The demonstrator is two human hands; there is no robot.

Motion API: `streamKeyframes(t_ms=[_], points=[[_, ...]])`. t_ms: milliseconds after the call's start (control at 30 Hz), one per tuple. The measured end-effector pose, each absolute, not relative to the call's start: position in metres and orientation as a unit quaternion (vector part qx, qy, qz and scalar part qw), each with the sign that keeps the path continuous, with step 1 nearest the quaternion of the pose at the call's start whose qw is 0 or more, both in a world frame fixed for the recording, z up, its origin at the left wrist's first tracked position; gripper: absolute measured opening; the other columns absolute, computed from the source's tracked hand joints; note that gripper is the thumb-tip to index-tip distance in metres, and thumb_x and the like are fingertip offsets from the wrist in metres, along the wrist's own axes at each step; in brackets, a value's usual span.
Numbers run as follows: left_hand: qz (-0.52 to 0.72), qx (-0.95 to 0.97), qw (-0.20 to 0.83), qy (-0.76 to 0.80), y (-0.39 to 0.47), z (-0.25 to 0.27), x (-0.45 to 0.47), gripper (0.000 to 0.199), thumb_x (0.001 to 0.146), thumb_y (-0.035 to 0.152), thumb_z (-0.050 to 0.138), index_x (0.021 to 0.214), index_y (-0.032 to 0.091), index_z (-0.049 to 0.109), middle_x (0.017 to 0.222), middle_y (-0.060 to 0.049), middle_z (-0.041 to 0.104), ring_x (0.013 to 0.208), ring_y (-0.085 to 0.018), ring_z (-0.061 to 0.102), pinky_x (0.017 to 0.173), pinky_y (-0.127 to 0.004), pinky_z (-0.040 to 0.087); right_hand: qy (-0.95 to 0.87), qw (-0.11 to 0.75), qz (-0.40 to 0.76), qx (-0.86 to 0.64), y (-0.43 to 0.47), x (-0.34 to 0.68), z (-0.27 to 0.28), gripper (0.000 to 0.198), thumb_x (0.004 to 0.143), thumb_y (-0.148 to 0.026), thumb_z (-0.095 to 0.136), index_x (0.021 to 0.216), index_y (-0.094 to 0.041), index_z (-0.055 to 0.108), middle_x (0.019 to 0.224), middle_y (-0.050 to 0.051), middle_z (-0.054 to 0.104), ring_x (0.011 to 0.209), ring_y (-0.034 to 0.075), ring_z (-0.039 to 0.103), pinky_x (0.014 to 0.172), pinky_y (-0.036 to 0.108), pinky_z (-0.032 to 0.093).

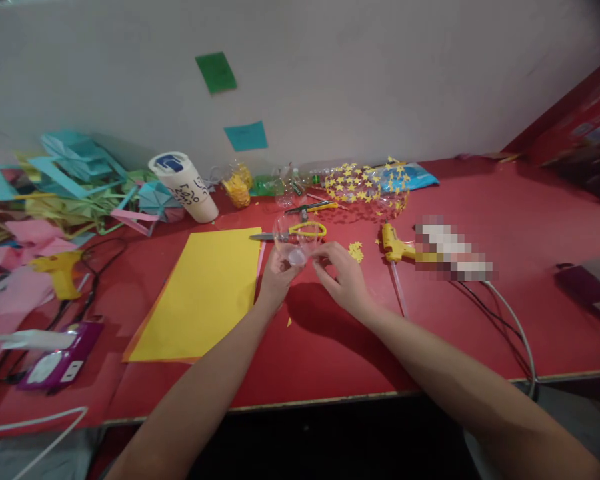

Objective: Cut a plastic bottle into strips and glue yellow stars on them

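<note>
In my left hand [277, 273] is a clear plastic bottle piece [297, 257], with a round whitish end turned toward me. The left fingers are closed around its side. My right hand [341, 272] is at the bottle's right side, thumb and fingers bent toward each other. Whatever the right fingertips pinch is too small to tell. Right behind the bottle lie yellow-handled scissors [307, 229], partly seen through the clear plastic. A small heap of yellow paper stars [355, 251] lies just right of my right hand.
Yellow paper sheets [205, 293] lie left. A yellow glue gun [391, 241] and power strip [450, 250] are right; another glue gun [63, 273] is far left. Behind stand a white cup [185, 187] and star-covered clear plastic [353, 183]. A utility knife [323, 207] lies behind the scissors.
</note>
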State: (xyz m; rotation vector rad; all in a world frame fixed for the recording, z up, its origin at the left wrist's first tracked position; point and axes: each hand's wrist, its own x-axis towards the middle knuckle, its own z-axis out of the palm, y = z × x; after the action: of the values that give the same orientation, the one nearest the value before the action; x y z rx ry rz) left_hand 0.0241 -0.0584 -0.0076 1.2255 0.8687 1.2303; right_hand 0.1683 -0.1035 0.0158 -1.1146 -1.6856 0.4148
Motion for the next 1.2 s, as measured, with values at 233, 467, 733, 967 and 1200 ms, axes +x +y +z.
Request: streamKeyframes(t_ms=[233, 467, 733, 967, 1200], points=[[0.534, 0.529, 0.571, 0.330, -0.0618, -0.0025, 0.0243, 0.038, 0.063, 0.026, 0.078, 0.089, 0.023, 0.051, 0.103, -0.003, 0.069, 0.092, -0.018, 0.065, 0.088, -0.034, 0.048, -0.707, 0.526, 0.140, -0.451, -0.1032, 0.1682, 0.0153, 0.012, 0.080, -0.013, 0.045, 0.079, -0.024, 0.050, 0.083, 0.003, 0.060, 0.076, 0.015, 0.057, 0.068, 0.029, 0.047], [0.532, 0.524, 0.564, 0.353, -0.0610, -0.0041, 0.0242, 0.037, 0.064, 0.031, 0.077, 0.089, 0.022, 0.052, 0.093, -0.003, 0.069, 0.087, -0.018, 0.066, 0.082, -0.033, 0.050, -0.712, 0.516, 0.132, -0.457, -0.1055, 0.1696, 0.0179, 0.013, 0.082, -0.014, 0.045, 0.082, -0.024, 0.053, 0.082, 0.003, 0.059, 0.076, 0.016, 0.057, 0.069, 0.031, 0.047], [0.455, 0.487, 0.629, 0.399, -0.0589, -0.0050, 0.0223, 0.040, 0.059, 0.039, 0.079, 0.083, 0.018, 0.054, 0.069, 0.001, 0.066, 0.061, -0.012, 0.061, 0.063, -0.028, 0.050, -0.694, 0.513, 0.152, -0.481, -0.1073, 0.1713, 0.0213, 0.025, 0.084, -0.015, 0.046, 0.103, -0.024, 0.058, 0.085, 0.003, 0.059, 0.077, 0.016, 0.058, 0.072, 0.031, 0.050], [0.438, 0.505, 0.637, 0.383, -0.0615, -0.0069, 0.0244, 0.041, 0.058, 0.035, 0.081, 0.080, 0.019, 0.051, 0.068, 0.003, 0.065, 0.063, -0.011, 0.061, 0.064, -0.025, 0.050, -0.652, 0.512, 0.227, -0.510, -0.1039, 0.1675, 0.0182, 0.020, 0.084, -0.021, 0.050, 0.101, -0.023, 0.061, 0.090, 0.004, 0.060, 0.079, 0.016, 0.060, 0.070, 0.031, 0.052], [0.453, 0.519, 0.599, 0.408, -0.0604, -0.0080, 0.0258, 0.039, 0.058, 0.032, 0.080, 0.080, 0.019, 0.050, 0.070, 0.003, 0.064, 0.063, -0.011, 0.058, 0.065, -0.026, 0.047, -0.578, 0.543, 0.324, -0.516, -0.1016, 0.1629, 0.0142, 0.028, 0.080, -0.018, 0.052, 0.107, -0.022, 0.058, 0.086, 0.001, 0.058, 0.073, 0.013, 0.057, 0.061, 0.025, 0.050]])
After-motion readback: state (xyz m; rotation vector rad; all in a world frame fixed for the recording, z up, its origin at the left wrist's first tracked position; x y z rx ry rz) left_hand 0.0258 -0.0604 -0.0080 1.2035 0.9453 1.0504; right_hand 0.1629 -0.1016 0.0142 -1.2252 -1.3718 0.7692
